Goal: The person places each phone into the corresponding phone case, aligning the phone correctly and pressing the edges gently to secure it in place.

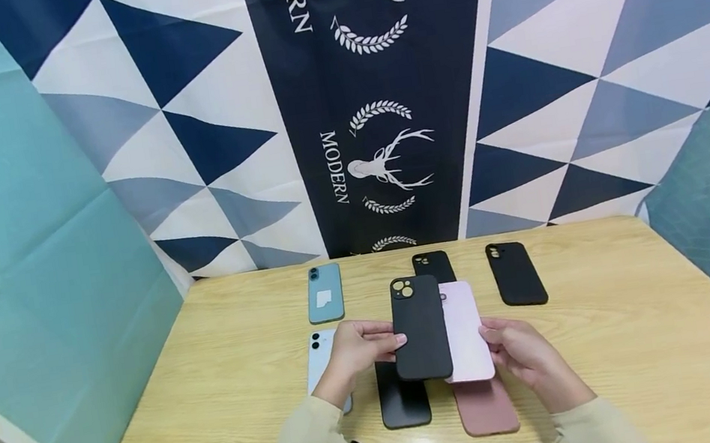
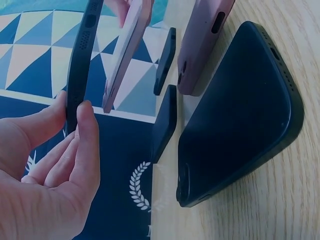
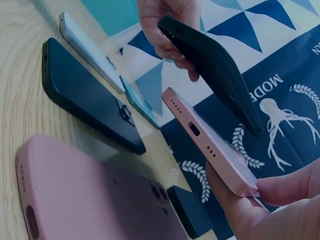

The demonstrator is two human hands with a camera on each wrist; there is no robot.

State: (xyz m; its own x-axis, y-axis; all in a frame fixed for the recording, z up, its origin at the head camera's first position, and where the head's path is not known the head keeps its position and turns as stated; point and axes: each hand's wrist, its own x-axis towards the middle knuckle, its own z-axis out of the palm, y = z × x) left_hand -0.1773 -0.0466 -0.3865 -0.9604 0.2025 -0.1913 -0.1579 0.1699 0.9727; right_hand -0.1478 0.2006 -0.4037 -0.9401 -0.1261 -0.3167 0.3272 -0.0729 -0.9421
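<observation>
My left hand (image 1: 362,349) pinches a black phone case (image 1: 419,330) by its left edge, camera cutouts at the top. In the left wrist view the case (image 2: 82,55) stands edge-on between thumb and fingers. A pale pink phone (image 1: 468,334) is gripped along its right edge by my right hand (image 1: 523,353). Both are raised above the table, and the case overlaps the phone's left side in the head view. The right wrist view shows the phone's bottom edge (image 3: 210,142) with its charging port. Beneath them lie a black phone (image 1: 404,400) and a dusty pink case (image 1: 486,407).
A light blue phone (image 1: 319,355), partly behind my left hand, and a teal phone (image 1: 325,294) lie on the left. Toward the back edge are two black cases, one (image 1: 432,266) partly hidden and another (image 1: 516,273) at right. A patterned cloth (image 1: 378,97) hangs behind the wooden table (image 1: 630,334).
</observation>
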